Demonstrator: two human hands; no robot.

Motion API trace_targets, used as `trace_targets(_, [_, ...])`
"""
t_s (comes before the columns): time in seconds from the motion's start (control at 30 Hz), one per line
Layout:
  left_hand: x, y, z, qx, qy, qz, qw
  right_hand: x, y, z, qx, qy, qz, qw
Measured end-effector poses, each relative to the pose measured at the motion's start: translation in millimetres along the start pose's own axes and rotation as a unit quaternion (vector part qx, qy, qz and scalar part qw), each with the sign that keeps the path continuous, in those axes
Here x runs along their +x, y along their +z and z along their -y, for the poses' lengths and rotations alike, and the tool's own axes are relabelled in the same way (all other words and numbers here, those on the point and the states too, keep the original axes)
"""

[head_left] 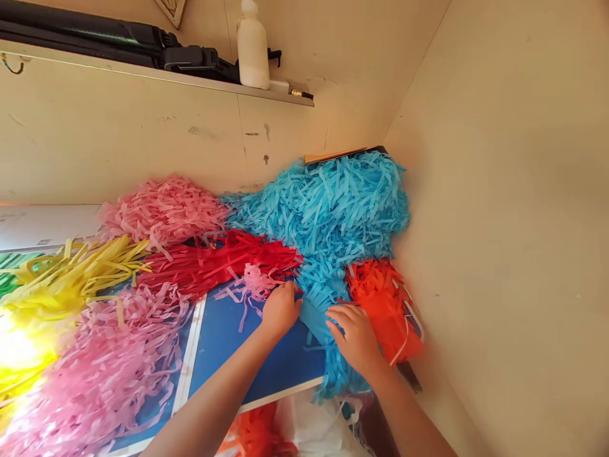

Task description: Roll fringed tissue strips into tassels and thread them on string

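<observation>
Tugging hard could tear the thin blue fringe [314, 320], where the right hand's fingers [346, 310] lie loosely parted; whether the left hand [280, 309] grasps it, I cannot tell.

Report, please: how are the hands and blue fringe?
Left hand at blue paper fringe, grip unclear. Right hand open against it. Fringe hangs over table edge. Orange fringe beside right hand.

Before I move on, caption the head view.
Left hand and right hand flank light-blue fringed paper, with red fringe and orange fringe nearby.
</observation>
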State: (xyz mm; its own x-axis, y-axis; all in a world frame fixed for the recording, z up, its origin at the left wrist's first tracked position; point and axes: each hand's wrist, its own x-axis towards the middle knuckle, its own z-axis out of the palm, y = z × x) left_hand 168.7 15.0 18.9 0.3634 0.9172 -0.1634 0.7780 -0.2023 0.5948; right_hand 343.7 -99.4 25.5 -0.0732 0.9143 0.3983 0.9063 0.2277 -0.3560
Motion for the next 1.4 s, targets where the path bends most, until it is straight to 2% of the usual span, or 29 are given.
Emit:
trace_targets(0.17, [8.0,-3.0,3.5,-0.072,-0.023,0.029,0.997,0.3,0.4,2.5,0.006,0.008,-0.022,1.0])
trace_targets(0.3, [17.1,-6.0,0.1,-0.199,-0.035,0.038,0.979,-14.2,0.0,3.6,0.045,0.01,-0.036,0.998])
trace_targets(0.43, [32.3,-4.0,-20.1,-0.354,-0.06,0.068,0.931,-13.7,-4.9,-0.8,0.079,0.051,-0.088,0.992])
trace_targets(0.53, [43.9,-2.3,-39.5,-0.445,-0.063,0.092,0.889,4.1,-12.8,-10.0,0.072,0.079,-0.07,0.992])
trace_targets(0.6, [48.3,-2.4,-49.0,-0.487,-0.054,0.1,0.866,18.1,-19.9,-19.0,0.075,0.122,-0.055,0.988])
trace_targets(0.7, [48.3,-1.8,-54.3,-0.519,-0.033,0.098,0.849,33.2,-30.3,-34.2,0.116,0.181,-0.05,0.975])
trace_targets(0.8, [45.0,2.3,-51.5,-0.509,-0.016,0.066,0.858,38.7,-35.6,-46.3,0.155,0.182,-0.037,0.97])
trace_targets(1.0, [46.1,6.2,-43.4,-0.41,0.041,-0.051,0.91,34.8,-39.1,-52.7,0.174,0.165,-0.023,0.971])
trace_targets(1.13, [49.8,1.0,-43.9,-0.354,0.078,-0.073,0.929,34.0,-46.2,-51.3,0.232,0.156,-0.002,0.96])
trace_targets(1.27, [40.8,-5.1,-51.5,-0.296,0.114,-0.108,0.942,37.1,-45.7,-49.7,0.257,0.218,-0.035,0.941])
trace_targets(1.4, [12.4,0.6,-65.7,-0.246,0.176,-0.156,0.941,43.5,-40.1,-45.3,0.272,0.269,-0.073,0.921])
